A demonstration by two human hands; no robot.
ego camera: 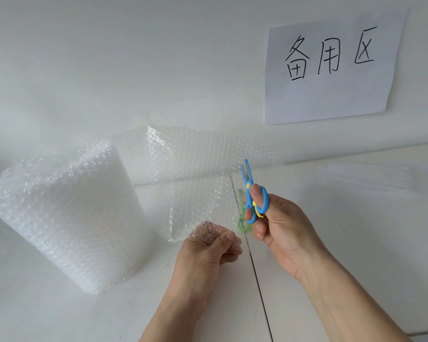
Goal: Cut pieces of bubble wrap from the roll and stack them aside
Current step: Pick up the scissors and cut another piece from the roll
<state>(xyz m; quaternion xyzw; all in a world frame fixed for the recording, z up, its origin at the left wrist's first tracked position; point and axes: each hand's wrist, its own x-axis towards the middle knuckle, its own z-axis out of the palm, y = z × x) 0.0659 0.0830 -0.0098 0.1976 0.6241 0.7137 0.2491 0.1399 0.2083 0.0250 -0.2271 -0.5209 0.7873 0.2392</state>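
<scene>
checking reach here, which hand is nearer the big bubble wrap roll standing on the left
Left. The left hand pinches the unrolled sheet just right of the large clear bubble wrap roll; the right hand, holding small blue plastic scissors, is farther right.

One roll (67, 213), one scissors (253, 196), two hands (208, 248)

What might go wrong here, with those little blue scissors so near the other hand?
The left hand pinches the bubble wrap sheet close to the scissors in the right hand, so its fingers could get nipped. The loose, curling sheet may also give a crooked cut.
</scene>
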